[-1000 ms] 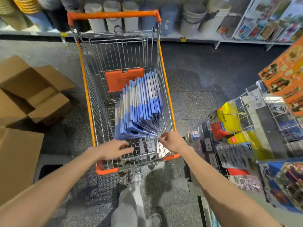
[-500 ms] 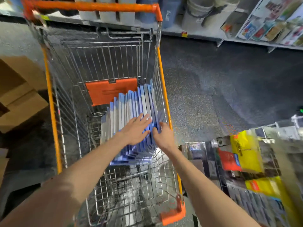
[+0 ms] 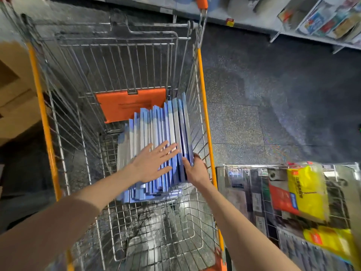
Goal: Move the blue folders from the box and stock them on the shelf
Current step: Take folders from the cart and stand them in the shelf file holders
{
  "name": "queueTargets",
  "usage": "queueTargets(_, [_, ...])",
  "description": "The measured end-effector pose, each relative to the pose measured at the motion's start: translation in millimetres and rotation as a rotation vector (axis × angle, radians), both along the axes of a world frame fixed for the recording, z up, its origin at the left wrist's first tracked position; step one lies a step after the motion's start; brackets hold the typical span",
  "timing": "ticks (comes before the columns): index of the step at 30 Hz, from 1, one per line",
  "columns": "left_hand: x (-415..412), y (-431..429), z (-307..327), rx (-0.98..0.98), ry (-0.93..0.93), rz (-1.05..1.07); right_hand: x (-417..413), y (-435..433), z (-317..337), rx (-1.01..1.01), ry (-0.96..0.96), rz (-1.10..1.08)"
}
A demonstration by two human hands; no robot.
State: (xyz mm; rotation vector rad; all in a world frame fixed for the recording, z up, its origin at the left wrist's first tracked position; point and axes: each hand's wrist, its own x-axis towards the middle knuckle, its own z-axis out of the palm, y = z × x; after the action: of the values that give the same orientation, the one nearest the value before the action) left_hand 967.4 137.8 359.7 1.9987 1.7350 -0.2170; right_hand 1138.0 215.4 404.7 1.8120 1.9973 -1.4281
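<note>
Down in cart (image 3: pixel 203 90) | we've reached from rim to folders (image 3: pixel 162 133) | left hand (image 3: pixel 154 163) flat, fingers spread | right hand (image 3: pixel 197 169) clamped on end folders | lift next.

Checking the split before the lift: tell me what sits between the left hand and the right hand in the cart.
In the head view, a few upright blue folders stand between the flat left hand and the right hand, which grips the rightmost ones beside the cart's wire wall.

Folders (image 3: pixel 156 130) upright in cart (image 3: pixel 121 231), against right wall; wire rack (image 3: pixel 259 202) right of cart.
</note>
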Motion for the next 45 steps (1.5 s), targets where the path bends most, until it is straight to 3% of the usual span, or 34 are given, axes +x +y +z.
queueTargets(11, [-6,-15,2,-0.049,-0.062,0.015,0,-16,-6,0.038,0.049,0.001])
queueTargets(21, [-13,-15,-6,-0.068,-0.184,0.034,-7,-18,-14,-0.067,0.074,-0.106])
queueTargets(24, [-9,-15,-5,0.006,-0.392,0.225,-8,-21,-15,-0.099,0.104,-0.165])
queueTargets(27, [2,-9,2,0.157,-0.651,0.618,-9,-25,-9,-0.102,0.142,-0.189])
queueTargets(30, [10,5,3,0.301,-0.666,0.869,-7,-27,3,-0.052,0.17,-0.174])
queueTargets(32, [14,16,4,0.293,-0.641,0.991,-4,-29,15,-0.035,0.181,-0.146])
queueTargets(38, [37,27,-5,0.194,-0.634,1.052,0,-34,51,0.158,0.062,-0.034])
queueTargets(45, [44,34,-14,0.174,-0.524,1.046,12,-27,81,0.274,0.076,-0.007])
